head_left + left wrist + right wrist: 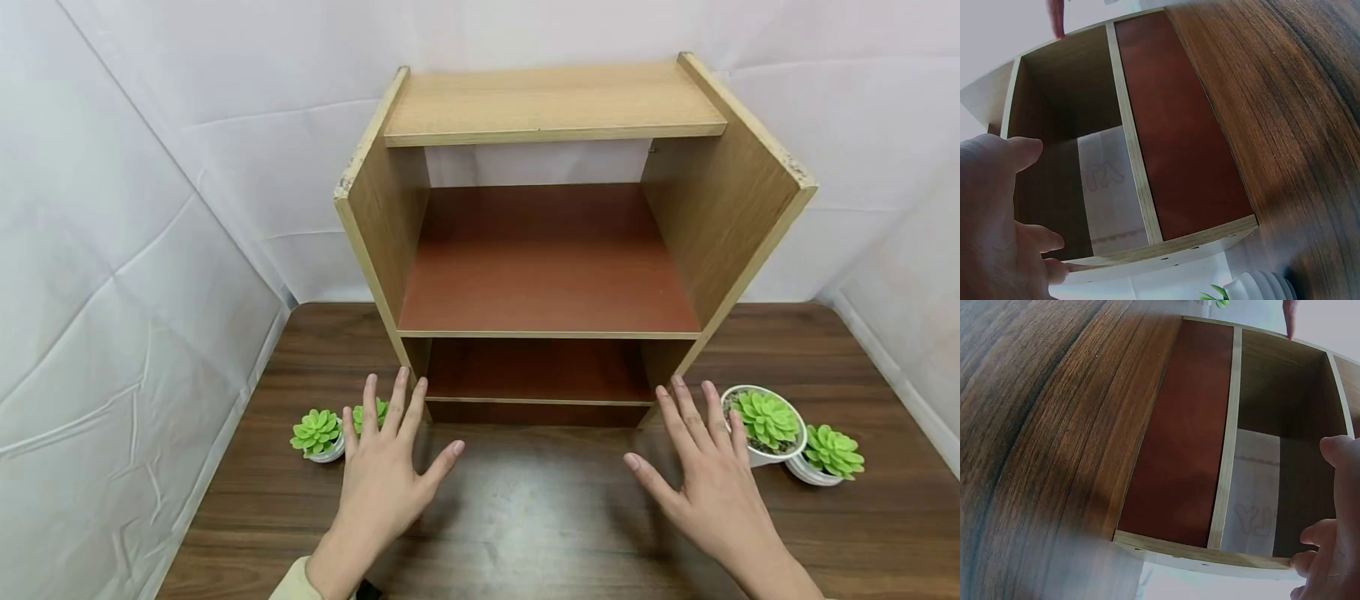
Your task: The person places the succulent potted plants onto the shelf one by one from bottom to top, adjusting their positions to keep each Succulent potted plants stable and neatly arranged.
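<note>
A wooden shelf unit (551,258) with reddish-brown boards stands at the back of the dark wooden table. My left hand (386,475), fingers spread and palm down, hovers in front of its lower left corner and holds nothing. On the other side my right hand (701,479) is spread the same way before the lower right corner, also with nothing in it. Two small potted succulents, one of them (316,435) in plain sight and the other (371,412) partly covered by my fingers, stand at the left. By my right hand are a larger white-potted succulent (765,422) and a smaller one (834,454).
White sheeting (127,250) hangs behind and on both sides of the table (510,517). The shelf unit has an open upper compartment (547,258) and a low one (536,371) beneath it. Its side panels rise above the top board (551,96).
</note>
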Motion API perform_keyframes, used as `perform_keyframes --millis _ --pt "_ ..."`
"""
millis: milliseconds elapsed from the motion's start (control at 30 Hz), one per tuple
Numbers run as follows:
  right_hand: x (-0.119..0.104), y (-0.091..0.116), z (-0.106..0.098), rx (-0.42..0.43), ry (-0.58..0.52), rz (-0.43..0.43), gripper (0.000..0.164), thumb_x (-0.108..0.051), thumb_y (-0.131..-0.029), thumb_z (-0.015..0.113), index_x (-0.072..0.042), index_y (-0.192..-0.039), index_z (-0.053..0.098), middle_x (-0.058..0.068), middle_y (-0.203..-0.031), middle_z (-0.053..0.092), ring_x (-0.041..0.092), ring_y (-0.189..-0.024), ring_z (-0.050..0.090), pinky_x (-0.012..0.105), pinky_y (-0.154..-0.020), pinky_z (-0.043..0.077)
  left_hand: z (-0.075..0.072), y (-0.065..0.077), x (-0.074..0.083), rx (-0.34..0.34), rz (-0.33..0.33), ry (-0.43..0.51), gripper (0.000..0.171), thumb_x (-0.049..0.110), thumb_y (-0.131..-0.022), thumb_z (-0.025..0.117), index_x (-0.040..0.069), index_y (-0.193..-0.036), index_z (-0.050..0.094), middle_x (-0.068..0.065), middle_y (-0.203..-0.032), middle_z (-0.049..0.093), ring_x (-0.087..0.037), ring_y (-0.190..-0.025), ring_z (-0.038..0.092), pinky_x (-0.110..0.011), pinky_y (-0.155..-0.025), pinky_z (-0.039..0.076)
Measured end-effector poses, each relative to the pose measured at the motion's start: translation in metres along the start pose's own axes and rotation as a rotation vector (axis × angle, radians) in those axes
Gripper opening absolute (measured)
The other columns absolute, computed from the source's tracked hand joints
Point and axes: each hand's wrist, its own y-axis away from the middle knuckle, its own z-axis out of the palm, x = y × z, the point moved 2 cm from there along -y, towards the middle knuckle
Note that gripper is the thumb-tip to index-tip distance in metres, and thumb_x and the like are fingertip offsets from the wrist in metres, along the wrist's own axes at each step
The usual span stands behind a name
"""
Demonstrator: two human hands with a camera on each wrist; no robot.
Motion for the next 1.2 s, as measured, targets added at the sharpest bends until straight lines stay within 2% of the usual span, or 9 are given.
perform_keyframes --millis 200,367,467,633,767,900,967,1033,1200 --pt "0.002 -0.002 0.0 0.057 -0.121 -0.023 0.087 -0.044 -0.088 0.07 -0.005 -0.154 0.028 0.02 -0.154 0.031 0.036 -0.146 0.008 0.056 -0.113 0.003 -0.001 0.002 -0.002 0.014 0.003 -0.004 0.085 0.07 -0.091 0.046 0.018 -0.156 0.028 0.004 -0.163 0.004 -0.025 -0.146 -0.012 -0.067 -0.108 0.004" --pt "0.002 -0.004 -0.002 0.134 -0.214 -0.026 0.087 -0.036 -0.086 0.075 -0.005 -0.154 0.031 0.024 -0.147 0.04 0.038 -0.143 0.019 0.054 -0.113 0.014 -0.001 0.004 -0.003 0.017 0.0 0.007 0.085 0.07 -0.091 0.046 0.019 -0.157 0.027 0.005 -0.163 0.004 -0.025 -0.146 -0.012 -0.067 -0.108 0.004" --pt "0.0 -0.007 -0.005 0.179 -0.232 -0.002 0.082 -0.03 -0.086 0.075 -0.006 -0.152 0.034 0.021 -0.145 0.044 0.035 -0.139 0.031 0.042 -0.113 0.023 -0.003 0.004 -0.003 0.027 0.008 0.011 0.085 0.07 -0.092 0.045 0.018 -0.157 0.027 0.004 -0.163 0.007 -0.024 -0.147 -0.008 -0.064 -0.11 0.005" --pt "-0.001 -0.019 -0.012 0.291 -0.257 0.034 0.073 -0.021 -0.087 0.073 -0.006 -0.15 0.039 0.014 -0.13 0.059 0.033 -0.12 0.052 0.015 -0.102 0.028 -0.006 0.005 -0.005 0.107 0.044 0.037 0.081 0.065 -0.093 0.049 0.015 -0.155 0.033 -0.002 -0.16 0.022 -0.023 -0.147 0.009 -0.054 -0.113 0.01" --pt "-0.001 -0.028 -0.016 0.376 -0.309 0.057 0.067 -0.018 -0.088 0.072 -0.006 -0.147 0.043 0.016 -0.119 0.063 0.028 -0.111 0.058 0.013 -0.097 0.033 -0.006 0.006 -0.008 0.165 0.06 0.068 0.079 0.062 -0.093 0.05 0.01 -0.151 0.038 -0.008 -0.156 0.032 -0.028 -0.144 0.02 -0.052 -0.113 0.015" --pt "0.0 -0.036 -0.019 0.454 -0.396 0.075 0.068 -0.014 -0.089 0.071 -0.009 -0.149 0.04 0.02 -0.117 0.058 0.011 -0.108 0.06 0.015 -0.092 0.041 -0.004 0.005 -0.012 0.219 0.075 0.107 0.076 0.058 -0.093 0.052 0.006 -0.147 0.044 -0.012 -0.152 0.037 -0.032 -0.141 0.027 -0.055 -0.11 0.021" --pt "0.001 -0.04 -0.021 0.471 -0.426 0.089 0.072 -0.012 -0.089 0.07 -0.011 -0.152 0.035 0.021 -0.12 0.054 0.005 -0.106 0.059 0.013 -0.09 0.043 -0.004 0.004 -0.013 0.248 0.079 0.132 0.074 0.056 -0.093 0.054 0.005 -0.146 0.046 -0.014 -0.151 0.039 -0.034 -0.141 0.028 -0.058 -0.108 0.024" --pt "0.001 -0.046 -0.024 0.452 -0.437 0.123 0.074 -0.011 -0.09 0.069 -0.015 -0.154 0.032 0.02 -0.125 0.052 0.0 -0.106 0.057 0.012 -0.089 0.042 -0.002 0.004 -0.015 0.265 0.073 0.155 0.073 0.053 -0.092 0.056 0.004 -0.145 0.046 -0.015 -0.15 0.041 -0.034 -0.141 0.026 -0.062 -0.105 0.026" --pt "0.001 -0.063 -0.027 0.392 -0.45 0.177 0.064 -0.012 -0.093 0.068 -0.02 -0.15 0.041 0.013 -0.13 0.055 0.011 -0.115 0.056 0.015 -0.091 0.042 0.003 0.005 -0.02 0.293 0.05 0.229 0.071 0.046 -0.09 0.064 0.003 -0.143 0.047 -0.015 -0.148 0.043 -0.034 -0.141 0.026 -0.066 -0.101 0.028"
